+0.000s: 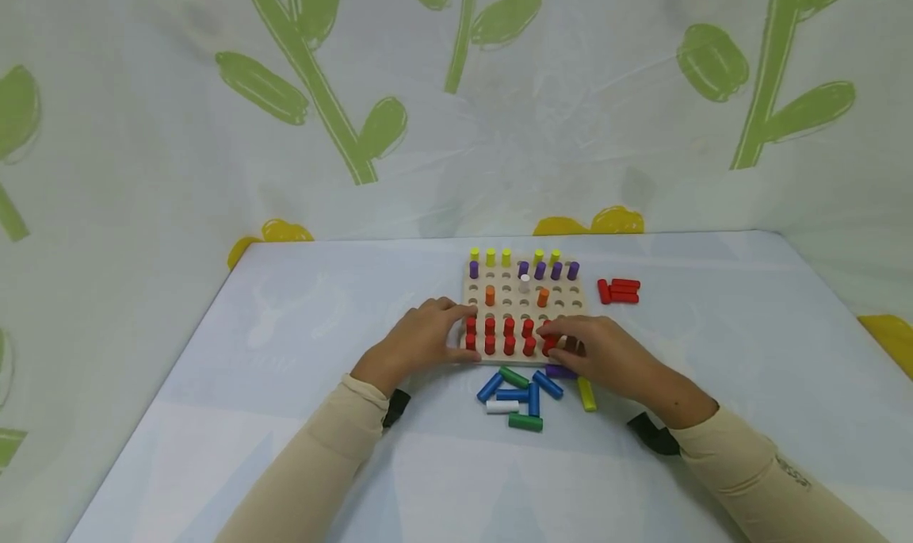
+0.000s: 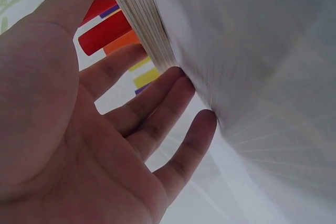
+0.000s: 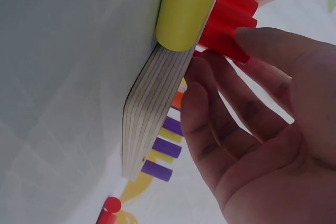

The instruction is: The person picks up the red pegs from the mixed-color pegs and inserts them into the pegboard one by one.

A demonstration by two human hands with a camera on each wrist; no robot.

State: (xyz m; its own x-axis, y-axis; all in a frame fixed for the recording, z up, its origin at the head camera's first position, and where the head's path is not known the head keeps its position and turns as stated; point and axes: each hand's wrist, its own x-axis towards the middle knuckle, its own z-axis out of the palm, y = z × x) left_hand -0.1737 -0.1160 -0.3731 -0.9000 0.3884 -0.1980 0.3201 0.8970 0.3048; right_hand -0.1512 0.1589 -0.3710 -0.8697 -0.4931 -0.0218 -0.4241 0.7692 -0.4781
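A wooden pegboard (image 1: 499, 361) lies on the table with upright pegs in several rows. Its two near rows carry red pegs (image 1: 509, 345). My left hand (image 1: 421, 338) rests against the board's left side, thumb near the front corner; in the left wrist view its fingertips touch the layered wooden edge (image 2: 142, 19). At the right end of the near rows, my right hand (image 1: 606, 353) pinches a red peg (image 3: 223, 45) between thumb and fingers. The peg's lower end is hard to make out. Farther back stand orange pegs (image 1: 490, 296), a white peg (image 1: 525, 284), purple pegs and yellow pegs.
In front of the board lie loose blue pegs (image 1: 512, 395), green pegs (image 1: 525, 422), a white peg (image 1: 502, 407), a purple peg (image 1: 561, 372) and a yellow peg (image 1: 586, 395). Several loose red pegs (image 1: 624, 297) lie right of the board. A leaf-patterned cloth (image 1: 571, 131) hangs behind.
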